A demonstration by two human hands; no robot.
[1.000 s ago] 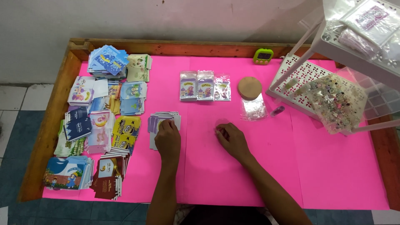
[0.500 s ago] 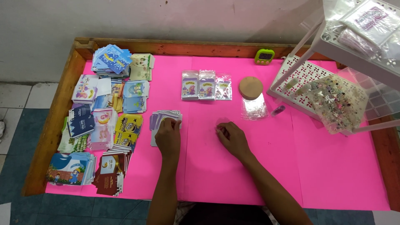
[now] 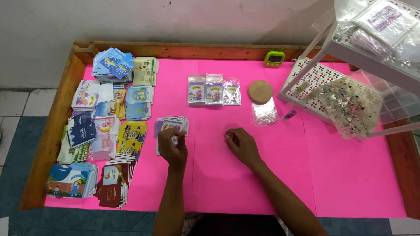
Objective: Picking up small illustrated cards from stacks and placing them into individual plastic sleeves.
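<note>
Left hand (image 3: 172,146) pinching purple card (image 3: 174,127) off fanned stack (image 3: 168,130)

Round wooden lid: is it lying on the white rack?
No, the round wooden lid lies on the pink table cover, left of the white rack.

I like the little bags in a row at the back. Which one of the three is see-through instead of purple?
The rightmost little bag, the one closest to the round cork lid. It looks clear and pale, while the other two bags beside it show purple picture cards.
</note>
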